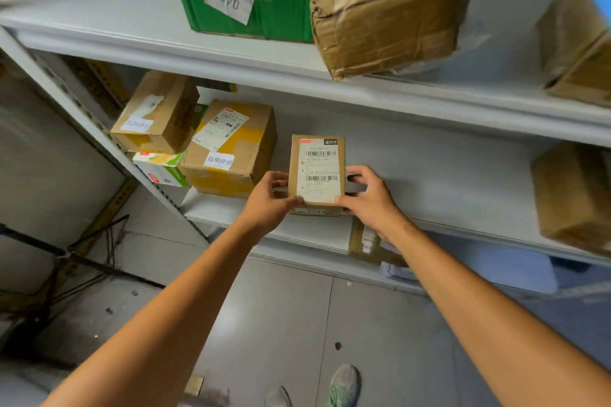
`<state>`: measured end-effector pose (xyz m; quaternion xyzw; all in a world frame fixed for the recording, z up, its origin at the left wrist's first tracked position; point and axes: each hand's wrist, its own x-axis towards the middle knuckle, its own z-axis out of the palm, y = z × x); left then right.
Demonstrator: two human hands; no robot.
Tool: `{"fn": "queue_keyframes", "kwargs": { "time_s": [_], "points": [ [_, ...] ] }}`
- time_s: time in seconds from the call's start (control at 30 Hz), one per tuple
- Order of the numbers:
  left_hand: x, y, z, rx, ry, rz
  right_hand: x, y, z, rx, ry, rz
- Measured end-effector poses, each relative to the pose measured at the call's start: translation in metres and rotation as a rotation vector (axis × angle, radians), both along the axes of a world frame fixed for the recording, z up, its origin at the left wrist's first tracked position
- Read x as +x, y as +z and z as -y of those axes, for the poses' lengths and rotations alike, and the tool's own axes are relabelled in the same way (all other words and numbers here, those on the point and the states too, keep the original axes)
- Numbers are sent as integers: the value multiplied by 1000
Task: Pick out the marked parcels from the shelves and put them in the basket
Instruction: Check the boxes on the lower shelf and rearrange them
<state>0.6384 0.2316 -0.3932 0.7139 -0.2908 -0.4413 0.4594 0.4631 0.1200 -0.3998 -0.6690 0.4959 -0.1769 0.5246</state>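
I grip the small labelled parcel (316, 172) between my left hand (269, 196) and my right hand (367, 196), fingers curled round its near corners. It stands at the front edge of the middle shelf (446, 175), straight ahead of me. Its long axis points away from me, so both hands sit equally near, and I judge it should slide straight back toward me.

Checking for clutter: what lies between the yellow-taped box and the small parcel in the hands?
In the head view, only the left hand, gripping the small parcel, and a bare strip of shelf.
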Motion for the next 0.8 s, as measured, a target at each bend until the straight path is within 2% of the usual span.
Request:
{"fn": "queue_keyframes", "kwargs": {
  "time_s": [0.27,0.5,0.8],
  "points": [
    [-42,54,-37,-41,-102,15,-51,56,-49,-69,-10,34],
    [-103,92,-60,-109,-68,78,-113,94,-67,-106,43,97],
    [-172,115,-88,-182,14,237,-176,107,-77,45,78,245]
  ]
}}
